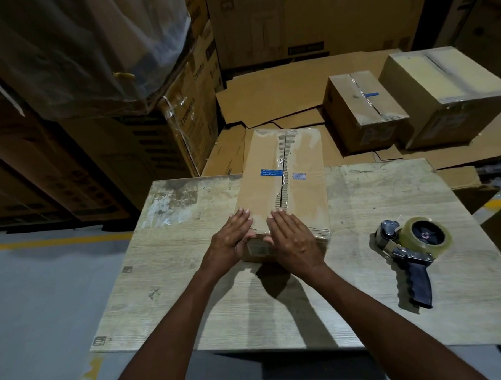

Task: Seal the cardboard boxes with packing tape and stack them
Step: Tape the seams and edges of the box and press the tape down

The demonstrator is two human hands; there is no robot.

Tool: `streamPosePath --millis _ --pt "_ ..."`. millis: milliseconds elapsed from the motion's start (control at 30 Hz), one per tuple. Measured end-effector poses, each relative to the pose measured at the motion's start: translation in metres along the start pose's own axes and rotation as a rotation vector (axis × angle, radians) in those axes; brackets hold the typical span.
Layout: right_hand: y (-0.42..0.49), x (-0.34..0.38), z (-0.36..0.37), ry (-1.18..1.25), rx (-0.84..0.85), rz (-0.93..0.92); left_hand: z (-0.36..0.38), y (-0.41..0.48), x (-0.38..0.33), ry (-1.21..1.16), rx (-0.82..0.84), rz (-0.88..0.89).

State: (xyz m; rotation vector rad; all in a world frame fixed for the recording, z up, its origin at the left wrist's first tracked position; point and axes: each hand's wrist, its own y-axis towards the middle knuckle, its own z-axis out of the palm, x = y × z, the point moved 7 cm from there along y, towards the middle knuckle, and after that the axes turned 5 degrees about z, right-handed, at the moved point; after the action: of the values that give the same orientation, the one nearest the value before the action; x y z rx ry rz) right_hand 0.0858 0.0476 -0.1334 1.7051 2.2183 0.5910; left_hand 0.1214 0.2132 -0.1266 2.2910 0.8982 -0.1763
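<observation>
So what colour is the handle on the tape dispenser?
Black; the handle of the tape dispenser shows best in the head view, on the table.

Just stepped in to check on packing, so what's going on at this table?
A person presses the left hand and right hand flat, fingers straight, on the near end of a long box lying on the table. Clear tape shows along the box's centre seam. The tape gun lies untouched on the table to the right. Beyond, a small box and a bigger box sit side by side on flattened cardboard, not stacked.
</observation>
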Motion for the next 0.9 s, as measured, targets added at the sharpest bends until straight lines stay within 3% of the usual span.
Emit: streamPosePath --millis 167,367,467,700,900 --pt "0.000 -0.001 -0.008 0.025 0.039 -0.047 -0.006 0.001 -0.001 -0.055 0.086 0.020" --pt "0.012 0.002 -0.011 0.138 0.137 0.176 -0.017 0.000 0.010 -0.094 0.193 -0.013" --pt "0.012 0.006 -0.007 0.150 0.183 0.180 -0.028 -0.009 0.018 -0.159 0.070 -0.094" --pt "0.008 0.002 -0.009 0.131 0.329 0.076 -0.044 -0.049 0.038 -0.420 -0.166 -0.573" --pt "0.024 -0.004 -0.018 0.203 0.416 0.076 -0.042 -0.038 0.032 -0.418 -0.318 -0.649"
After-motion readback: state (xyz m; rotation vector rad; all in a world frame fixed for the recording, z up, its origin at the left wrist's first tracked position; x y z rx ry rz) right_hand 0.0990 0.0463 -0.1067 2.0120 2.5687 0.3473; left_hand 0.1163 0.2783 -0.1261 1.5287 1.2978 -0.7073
